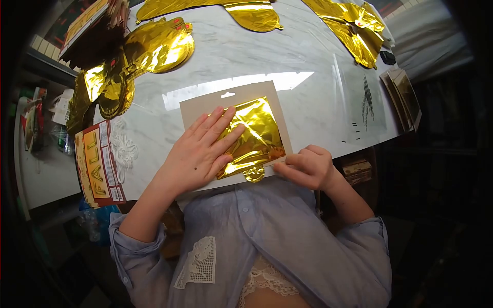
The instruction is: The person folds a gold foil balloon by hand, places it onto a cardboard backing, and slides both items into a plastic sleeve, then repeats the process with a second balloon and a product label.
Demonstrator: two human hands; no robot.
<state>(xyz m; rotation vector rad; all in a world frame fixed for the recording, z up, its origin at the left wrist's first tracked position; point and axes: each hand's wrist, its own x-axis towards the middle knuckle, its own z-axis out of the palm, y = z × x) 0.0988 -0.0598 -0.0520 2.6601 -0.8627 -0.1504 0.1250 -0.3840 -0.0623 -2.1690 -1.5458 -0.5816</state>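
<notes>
A folded gold foil balloon (259, 131) lies on a grey-beige cardboard backing card (280, 113) with a hang hole at its far edge. My left hand (203, 146) rests flat on the foil's left part, fingers stretched out and slightly spread. At the card's near right corner is my right hand (307, 167), its fingers curled in and the fingertips against the edge. What those fingertips pinch, if anything, is hidden. A small rounded foil tab sticks out past the card's near edge, between the hands.
Gold foil balloons (162, 46) lie at the far left, and another gold balloon (359, 31) lies far right. Near the left edge are a printed "FALL" card (97, 164) and white string (123, 146). Clear plastic bags (362, 102) and brown cards (403, 100) sit at right.
</notes>
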